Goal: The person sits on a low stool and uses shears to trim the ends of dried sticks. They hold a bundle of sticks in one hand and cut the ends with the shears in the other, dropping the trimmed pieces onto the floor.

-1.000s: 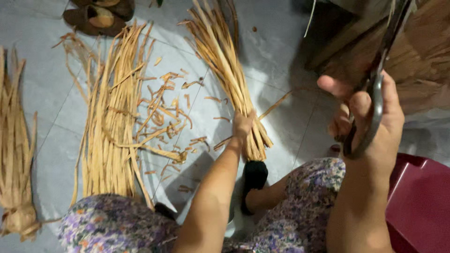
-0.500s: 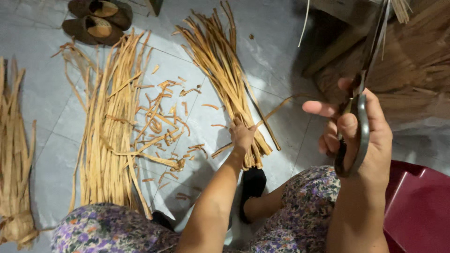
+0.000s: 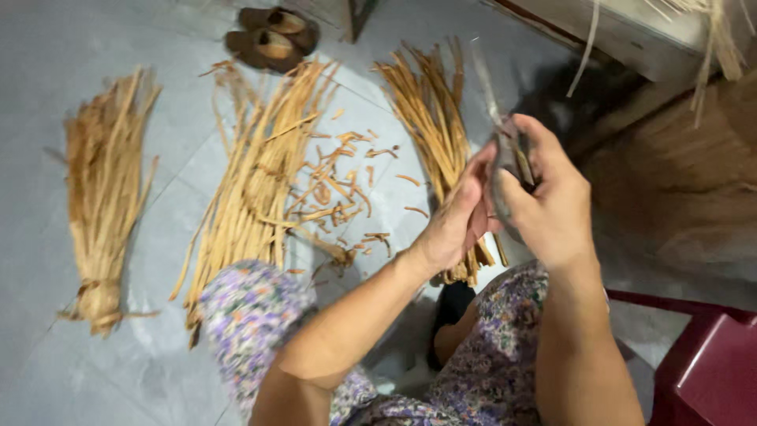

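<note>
Gripped in my right hand point(image 3: 552, 209) I see the scissors point(image 3: 505, 170), blades pointing up and blurred, while my left hand point(image 3: 457, 225) touches them from the other side, fingers curled loosely. Both hover above the floor point(image 3: 47, 47), just over a bundle of tan strips point(image 3: 426, 110); cut scraps point(image 3: 339, 189) lie beside it.

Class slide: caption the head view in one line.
Both hands, left hand and right hand, meet on scissors above cane strips.
</note>
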